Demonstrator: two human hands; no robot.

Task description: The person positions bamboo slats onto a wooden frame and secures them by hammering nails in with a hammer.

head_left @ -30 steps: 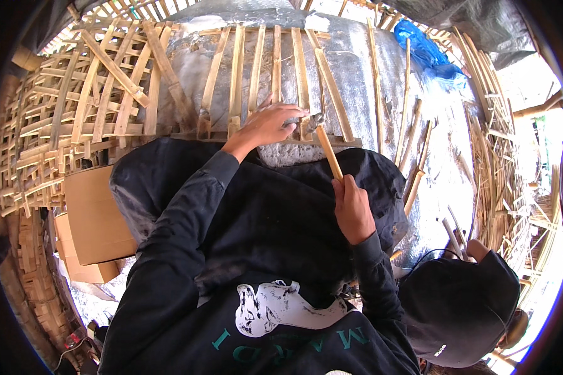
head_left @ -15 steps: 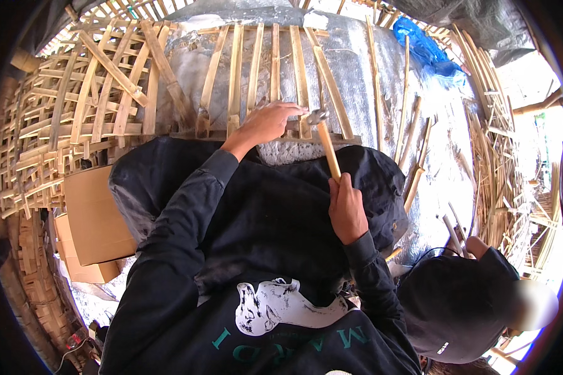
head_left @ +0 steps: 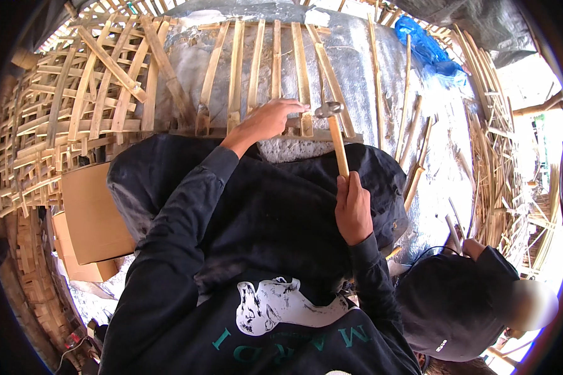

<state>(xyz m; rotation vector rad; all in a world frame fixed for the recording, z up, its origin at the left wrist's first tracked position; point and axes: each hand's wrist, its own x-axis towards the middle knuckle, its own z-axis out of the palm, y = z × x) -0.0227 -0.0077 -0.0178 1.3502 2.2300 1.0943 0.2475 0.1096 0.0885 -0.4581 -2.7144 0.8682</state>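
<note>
Looks like mid-nailing: right hand (head_left: 353, 209) gripping the hammer (head_left: 333, 134), head over the far crossbar, left hand (head_left: 270, 119) pinching something unseen on a bamboo slat (head_left: 301, 75), so aim matters.

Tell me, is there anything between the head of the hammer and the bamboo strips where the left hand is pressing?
Nothing visible stands between them. The hammer, held by the right hand, has its metal head just right of the left hand fingertips, directly above the bamboo strips. Only the left fingers lie close to the head.

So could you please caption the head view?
Right hand swings wooden-handled hammer; left hand steadies pale bamboo slats.
</note>
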